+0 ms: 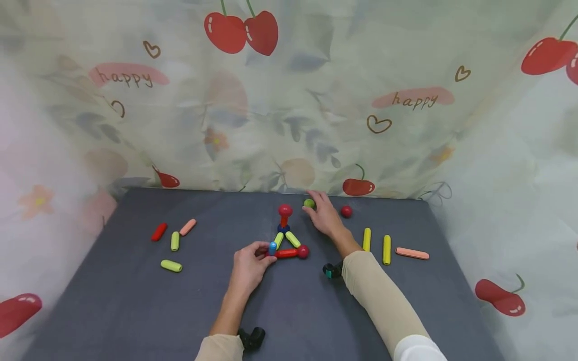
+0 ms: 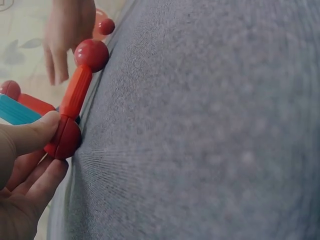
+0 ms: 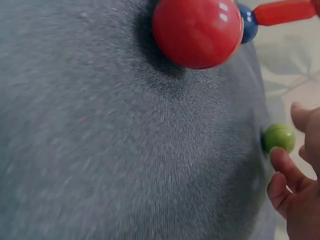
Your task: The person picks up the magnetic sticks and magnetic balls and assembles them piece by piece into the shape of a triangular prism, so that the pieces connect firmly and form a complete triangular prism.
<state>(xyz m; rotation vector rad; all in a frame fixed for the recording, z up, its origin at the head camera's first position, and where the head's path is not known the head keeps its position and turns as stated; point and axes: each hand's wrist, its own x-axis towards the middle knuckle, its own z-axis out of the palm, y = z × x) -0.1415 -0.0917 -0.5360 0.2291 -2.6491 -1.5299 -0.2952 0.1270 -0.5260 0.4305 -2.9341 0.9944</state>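
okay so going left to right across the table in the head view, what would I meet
Short red stick, short pink stick, left hand, red ball topping an upright red stick, green ball by the right hand, lone red ball, yellow stick, second yellow stick, long pink stick.

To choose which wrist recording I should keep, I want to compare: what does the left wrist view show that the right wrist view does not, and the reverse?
Only the left wrist view: the left hand, the gripped red ball, the light blue rod and, in the background, a loose red ball.

Only the right wrist view: the green ball, close to the fingers of the right hand; touching or not is unclear.

Both: the right hand, the grey cloth, the red corner ball, the upright red rod and the dark blue ball, mostly hidden in the left wrist view.
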